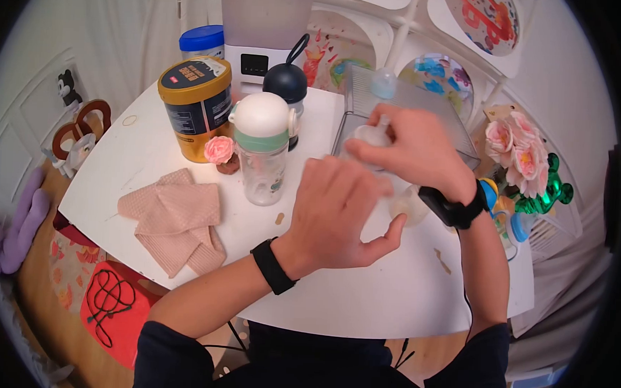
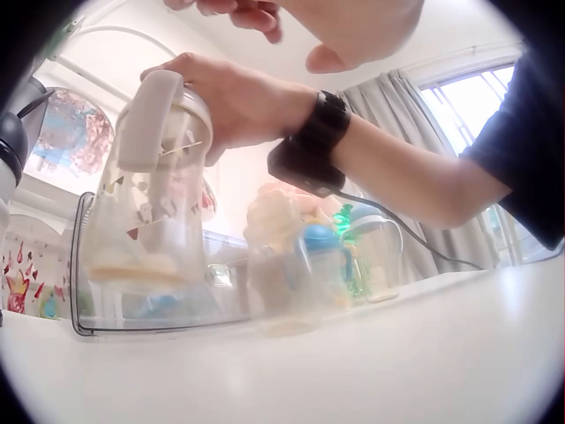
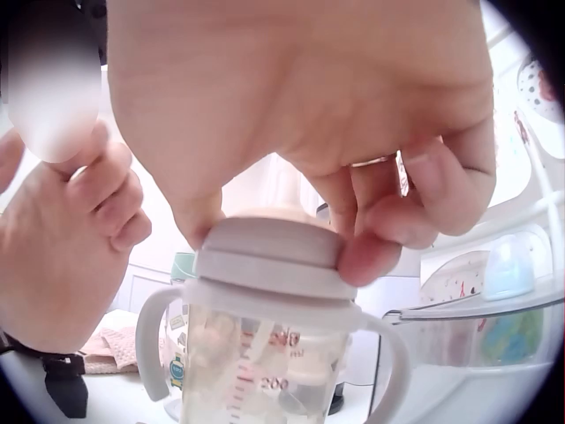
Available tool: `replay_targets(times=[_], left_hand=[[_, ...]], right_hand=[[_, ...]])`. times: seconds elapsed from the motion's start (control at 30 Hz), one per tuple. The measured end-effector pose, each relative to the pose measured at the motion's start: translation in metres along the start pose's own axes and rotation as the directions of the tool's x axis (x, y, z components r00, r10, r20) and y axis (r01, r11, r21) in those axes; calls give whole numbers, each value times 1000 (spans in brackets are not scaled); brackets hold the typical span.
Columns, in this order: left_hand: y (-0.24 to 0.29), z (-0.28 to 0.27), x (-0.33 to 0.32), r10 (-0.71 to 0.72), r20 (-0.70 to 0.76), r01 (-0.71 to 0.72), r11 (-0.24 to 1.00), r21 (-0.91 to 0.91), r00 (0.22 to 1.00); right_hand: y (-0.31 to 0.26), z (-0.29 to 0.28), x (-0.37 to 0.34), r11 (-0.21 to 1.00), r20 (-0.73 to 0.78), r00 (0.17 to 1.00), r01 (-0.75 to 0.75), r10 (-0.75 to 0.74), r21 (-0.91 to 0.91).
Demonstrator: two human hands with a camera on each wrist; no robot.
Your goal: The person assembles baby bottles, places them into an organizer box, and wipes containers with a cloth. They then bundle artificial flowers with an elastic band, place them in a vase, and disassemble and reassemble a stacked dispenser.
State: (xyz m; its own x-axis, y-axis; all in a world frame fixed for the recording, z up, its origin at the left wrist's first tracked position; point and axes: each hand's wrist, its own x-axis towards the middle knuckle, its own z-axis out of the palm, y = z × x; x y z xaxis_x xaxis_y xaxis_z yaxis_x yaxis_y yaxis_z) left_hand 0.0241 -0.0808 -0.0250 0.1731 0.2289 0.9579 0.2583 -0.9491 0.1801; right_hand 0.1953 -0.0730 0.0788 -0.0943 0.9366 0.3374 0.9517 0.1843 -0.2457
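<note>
In the right wrist view, a clear bottle [image 3: 265, 371] with two pale handles and printed measuring marks has its light collar [image 3: 269, 265] pinched between the thumb and fingers of my right hand [image 3: 309, 115]. The left wrist view shows that bottle [image 2: 146, 230] from the side, the right hand [image 2: 238, 102] at its top. My left hand [image 1: 337, 216] hovers over the table, fingers bent loosely, holding nothing, just left of the right hand [image 1: 420, 147]. Beneath and between the hands, a small clear container [image 1: 408, 204] is partly hidden.
White table [image 1: 320, 298] with a pink cloth [image 1: 174, 219], a white-lidded cup [image 1: 262, 150], a gold-lidded tub [image 1: 196, 109], a pink rose [image 1: 219, 150] and a dark round-topped bottle [image 1: 285, 83]. Behind the right hand lies a clear tray [image 1: 432, 109]; pink flowers [image 1: 524, 151] stand at the right.
</note>
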Motion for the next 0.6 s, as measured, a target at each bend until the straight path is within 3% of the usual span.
replay_targets(times=[0.07, 0.17, 0.3, 0.57, 0.6], left_hand=[[-6, 5, -6, 200, 70, -195, 978, -73, 977], [-3, 15, -9, 317, 102, -287, 929, -233, 943], [-1, 17, -16, 269, 201, -221, 948, -231, 942], [-3, 17, -17, 178, 227, -138, 974, -180, 957], [-2, 16, -17, 175, 217, -139, 975, -172, 960]], right_hand=[[-7, 5, 14, 997, 54, 996, 68, -67, -18], [-22, 18, 33, 992, 118, 992, 60, -46, -114], [-32, 36, 55, 987, 149, 987, 80, -59, -141], [-31, 47, 65, 993, 231, 971, 81, -59, -85], [-26, 44, 59, 996, 158, 986, 56, -45, -70]])
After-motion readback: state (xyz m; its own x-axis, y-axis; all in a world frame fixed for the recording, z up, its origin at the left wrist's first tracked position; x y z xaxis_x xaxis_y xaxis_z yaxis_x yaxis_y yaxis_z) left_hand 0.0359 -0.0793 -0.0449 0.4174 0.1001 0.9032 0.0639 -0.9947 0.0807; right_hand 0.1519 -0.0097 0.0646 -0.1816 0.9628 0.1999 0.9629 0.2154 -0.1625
